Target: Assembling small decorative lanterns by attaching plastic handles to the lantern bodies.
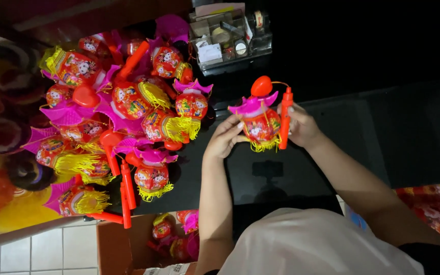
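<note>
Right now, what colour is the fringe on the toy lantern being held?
Yellow fringe hangs under the red-bodied toy lantern between the left hand and right hand; head view.

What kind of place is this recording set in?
Probably a small shop counter or workshop for festive toys: a heap of finished toy lanterns, a cardboard box of more, and a clear organiser tray.

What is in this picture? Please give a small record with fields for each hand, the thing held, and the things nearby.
left hand: left hand holds the side of the toy lantern
right hand: right hand grips the red stick beside the lantern
surface: black table
nearby: pile of lanterns to the left; clear organizer above; cardboard box below, with more lanterns inside
</note>
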